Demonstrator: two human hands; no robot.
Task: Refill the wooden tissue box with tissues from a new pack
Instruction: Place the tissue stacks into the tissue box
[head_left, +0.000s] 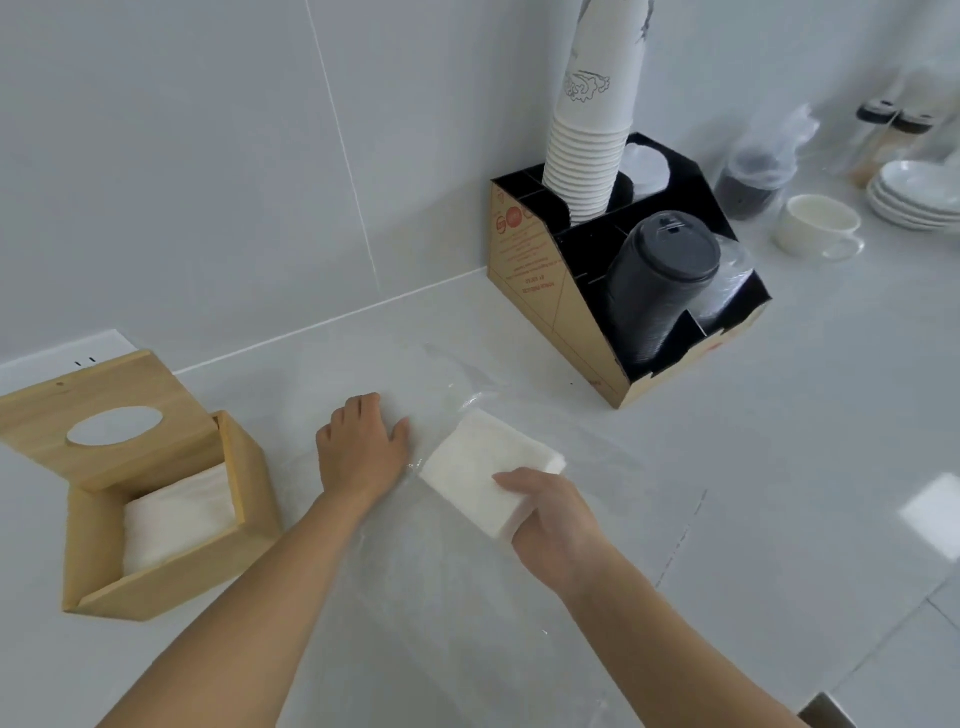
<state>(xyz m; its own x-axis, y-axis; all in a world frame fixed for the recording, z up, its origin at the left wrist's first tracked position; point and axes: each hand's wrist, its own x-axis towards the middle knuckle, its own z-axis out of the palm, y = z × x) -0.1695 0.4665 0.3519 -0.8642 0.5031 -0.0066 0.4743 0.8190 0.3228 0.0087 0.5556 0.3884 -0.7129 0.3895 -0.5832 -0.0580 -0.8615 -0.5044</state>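
The wooden tissue box stands at the left of the white counter, its hinged lid with an oval hole tipped back open. White tissues lie inside it. A clear plastic wrapper is spread over the counter in the middle. My left hand rests palm down on the wrapper with fingers curled. Just to its right, my right hand grips a white stack of tissues at its near end, the stack lying low over the wrapper.
A cardboard organiser at the back holds stacked paper cups and black lids. A white mug, stacked plates and jars stand at the far right. A wall socket sits behind the box.
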